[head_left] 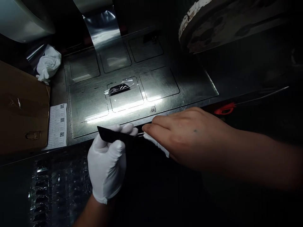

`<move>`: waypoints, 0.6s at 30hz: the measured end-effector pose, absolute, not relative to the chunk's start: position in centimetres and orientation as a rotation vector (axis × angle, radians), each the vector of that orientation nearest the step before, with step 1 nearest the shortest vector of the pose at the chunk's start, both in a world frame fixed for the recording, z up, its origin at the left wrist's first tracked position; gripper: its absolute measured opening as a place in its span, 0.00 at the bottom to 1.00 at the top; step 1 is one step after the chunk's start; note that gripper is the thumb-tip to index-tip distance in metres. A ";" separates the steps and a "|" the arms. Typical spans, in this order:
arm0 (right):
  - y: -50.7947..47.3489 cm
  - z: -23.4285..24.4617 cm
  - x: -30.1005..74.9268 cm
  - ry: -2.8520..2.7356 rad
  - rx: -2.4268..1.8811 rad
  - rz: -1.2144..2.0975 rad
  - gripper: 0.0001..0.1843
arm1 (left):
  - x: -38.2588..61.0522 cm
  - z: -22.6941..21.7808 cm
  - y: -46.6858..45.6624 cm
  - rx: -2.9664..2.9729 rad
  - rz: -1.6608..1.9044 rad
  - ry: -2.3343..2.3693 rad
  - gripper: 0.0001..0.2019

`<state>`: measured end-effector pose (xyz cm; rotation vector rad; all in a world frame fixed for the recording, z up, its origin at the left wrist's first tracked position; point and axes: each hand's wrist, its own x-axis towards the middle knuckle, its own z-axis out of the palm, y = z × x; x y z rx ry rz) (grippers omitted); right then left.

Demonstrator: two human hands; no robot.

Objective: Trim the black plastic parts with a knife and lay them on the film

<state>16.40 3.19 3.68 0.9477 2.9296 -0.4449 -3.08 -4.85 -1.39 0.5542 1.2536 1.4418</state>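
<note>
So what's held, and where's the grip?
Gloved left hand: flat black tool, gripped around its middle. Bare right hand: white cloth, pinched in the fingertips beside the tool's thin metal end.

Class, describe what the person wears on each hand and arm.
The left hand wears a white fabric glove ending at the wrist. The right hand is bare, with a small dark mark on its back. No sleeve shows on either forearm.

A scratched metal plate [87, 104] with 6 recessed panels carries a black, film-wrapped piece [118, 89].
</note>
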 end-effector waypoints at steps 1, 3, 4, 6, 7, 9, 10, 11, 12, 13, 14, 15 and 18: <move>3.0 3.8 16.3 2.925 0.970 -0.437 0.14 | -2.9 -1.4 -4.8 0.581 1.450 1.271 0.13; 2.7 3.9 16.3 2.934 1.004 -0.433 0.13 | -2.6 -1.4 -4.8 0.641 1.473 1.290 0.13; 2.5 3.9 16.4 2.946 1.016 -0.434 0.12 | -2.5 -1.4 -4.8 0.668 1.485 1.297 0.13; 2.3 3.8 16.6 2.973 1.035 -0.431 0.12 | -2.3 -1.5 -4.8 0.706 1.501 1.294 0.12; 2.3 3.7 16.8 2.980 1.047 -0.434 0.12 | -2.1 -1.6 -4.7 0.717 1.500 1.290 0.12; 2.4 3.5 17.2 2.986 1.068 -0.454 0.13 | -1.9 -1.6 -4.7 0.717 1.483 1.273 0.11; 2.4 3.4 17.4 2.986 1.078 -0.470 0.14 | -1.7 -1.6 -4.7 0.716 1.475 1.265 0.11; 2.5 3.4 17.6 2.986 1.085 -0.484 0.14 | -1.6 -1.6 -4.6 0.716 1.465 1.263 0.10; 2.5 3.4 17.7 2.986 1.089 -0.495 0.15 | -1.4 -1.6 -4.6 0.715 1.455 1.264 0.10; 2.5 3.4 18.0 2.988 1.087 -0.505 0.16 | -1.3 -1.6 -4.5 0.715 1.447 1.264 0.10; 2.5 3.5 18.3 2.990 1.078 -0.518 0.16 | -1.3 -1.6 -4.4 0.717 1.440 1.268 0.10; 2.6 3.5 18.7 2.994 1.063 -0.543 0.17 | -1.2 -1.6 -4.3 0.723 1.433 1.272 0.11; 3.4 2.7 20.6 3.007 1.058 -0.685 0.22 | -1.3 -1.5 -3.9 0.743 1.378 1.364 0.12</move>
